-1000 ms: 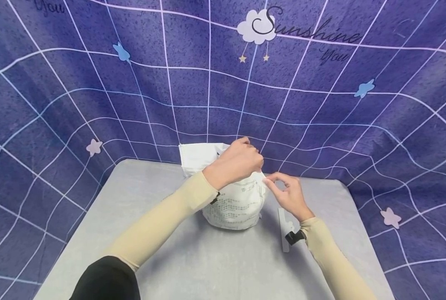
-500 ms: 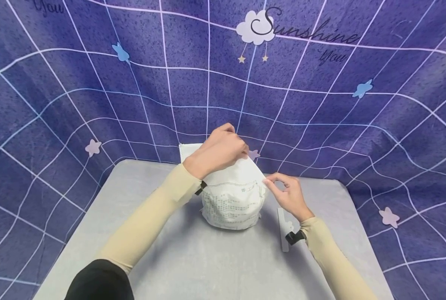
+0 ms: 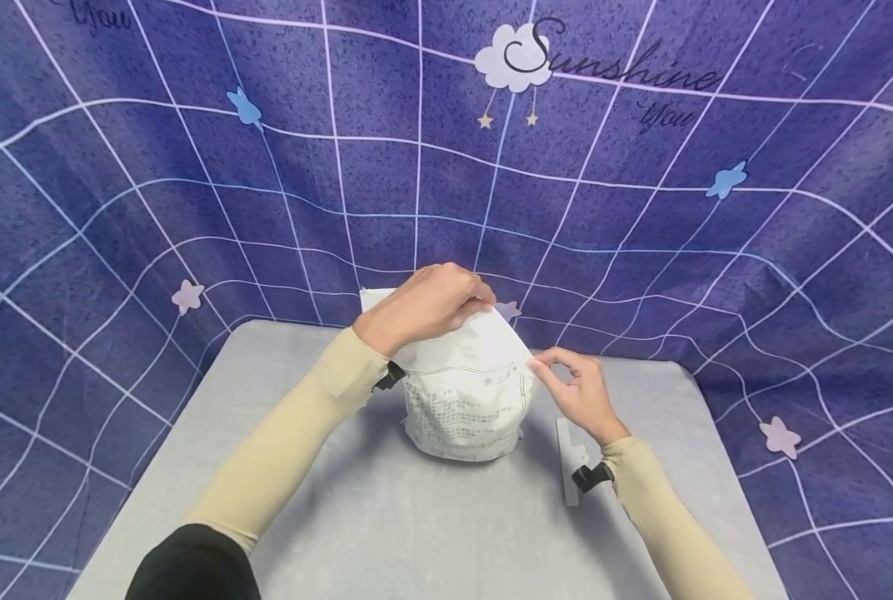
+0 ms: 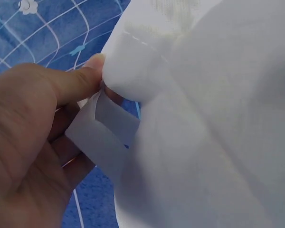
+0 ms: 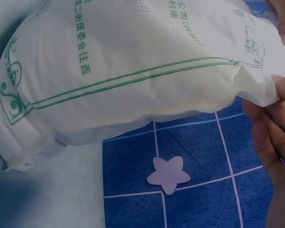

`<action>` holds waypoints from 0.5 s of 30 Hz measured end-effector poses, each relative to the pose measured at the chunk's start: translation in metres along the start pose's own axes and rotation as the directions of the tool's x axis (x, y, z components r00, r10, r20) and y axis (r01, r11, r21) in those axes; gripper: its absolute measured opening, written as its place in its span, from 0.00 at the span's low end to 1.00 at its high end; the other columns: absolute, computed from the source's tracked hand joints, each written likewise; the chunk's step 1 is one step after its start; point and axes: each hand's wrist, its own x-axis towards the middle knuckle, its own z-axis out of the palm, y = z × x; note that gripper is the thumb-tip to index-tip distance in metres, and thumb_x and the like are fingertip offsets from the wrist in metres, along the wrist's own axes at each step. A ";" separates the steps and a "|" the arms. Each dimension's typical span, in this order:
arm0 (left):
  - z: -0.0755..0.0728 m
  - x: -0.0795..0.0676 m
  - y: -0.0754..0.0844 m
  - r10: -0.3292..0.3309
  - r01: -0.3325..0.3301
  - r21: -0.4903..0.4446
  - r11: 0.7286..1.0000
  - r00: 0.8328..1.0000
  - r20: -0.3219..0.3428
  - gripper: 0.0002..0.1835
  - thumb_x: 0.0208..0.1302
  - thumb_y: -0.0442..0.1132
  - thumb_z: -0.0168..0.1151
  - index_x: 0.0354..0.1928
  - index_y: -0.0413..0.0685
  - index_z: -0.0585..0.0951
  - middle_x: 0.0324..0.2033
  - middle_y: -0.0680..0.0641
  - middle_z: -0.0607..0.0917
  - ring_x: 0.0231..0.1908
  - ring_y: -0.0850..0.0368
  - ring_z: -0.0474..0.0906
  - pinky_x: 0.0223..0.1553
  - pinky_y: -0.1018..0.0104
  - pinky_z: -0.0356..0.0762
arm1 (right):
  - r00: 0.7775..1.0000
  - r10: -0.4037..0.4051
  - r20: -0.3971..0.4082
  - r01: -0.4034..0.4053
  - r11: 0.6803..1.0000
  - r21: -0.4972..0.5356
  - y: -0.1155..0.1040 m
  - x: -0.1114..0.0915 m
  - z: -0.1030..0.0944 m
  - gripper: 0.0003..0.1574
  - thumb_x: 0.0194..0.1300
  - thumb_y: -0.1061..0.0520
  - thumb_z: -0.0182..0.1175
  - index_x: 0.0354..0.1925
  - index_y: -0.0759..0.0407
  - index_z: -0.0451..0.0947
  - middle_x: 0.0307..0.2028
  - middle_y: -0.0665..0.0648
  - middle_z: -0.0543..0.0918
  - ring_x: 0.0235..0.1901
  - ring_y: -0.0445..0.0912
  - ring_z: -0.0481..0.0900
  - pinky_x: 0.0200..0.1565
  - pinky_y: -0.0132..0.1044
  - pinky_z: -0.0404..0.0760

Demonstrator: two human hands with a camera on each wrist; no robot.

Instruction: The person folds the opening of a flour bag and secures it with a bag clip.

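Observation:
A plump white bag with green printed lettering stands on the grey table, its upper part unfilled and raised. My left hand reaches over the bag's top and pinches its upper edge. In the left wrist view the thumb of that left hand presses the white material beside a folded flap. At the bag's right upper edge, my right hand pinches the material between thumb and forefinger. The right wrist view shows the right hand at a gathered corner, below the bag's green double line.
Beside my right wrist, a flat white piece with a scalloped edge lies on the grey table. A purple-blue curtain with a grid pattern, stars and a cloud hangs close behind and around the table.
My left hand has moved left along the bag's top edge, and more of the white upper front shows. It has lowered slightly over the last half second. The right hand keeps its place.

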 end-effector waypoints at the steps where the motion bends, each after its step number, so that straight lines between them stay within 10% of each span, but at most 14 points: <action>1: 0.000 -0.001 -0.001 0.002 -0.002 -0.011 1.000 1.000 0.001 0.08 0.76 0.35 0.67 0.48 0.51 0.93 0.43 0.53 0.93 0.46 0.54 0.90 0.51 0.59 0.87 | 1.000 0.003 0.001 -0.003 1.000 0.002 0.000 0.000 0.000 0.05 0.61 0.77 0.71 0.33 0.71 0.87 0.31 0.68 0.90 0.34 0.40 0.87 0.46 0.25 0.82; 15: 0.001 -0.001 0.003 0.056 -0.056 0.001 0.998 0.998 -0.030 0.11 0.75 0.31 0.66 0.50 0.49 0.93 0.42 0.49 0.93 0.44 0.53 0.91 0.49 0.59 0.88 | 1.000 0.019 -0.011 -0.019 0.998 0.065 0.010 -0.005 0.002 0.03 0.62 0.77 0.70 0.35 0.74 0.87 0.32 0.68 0.90 0.37 0.36 0.87 0.50 0.25 0.84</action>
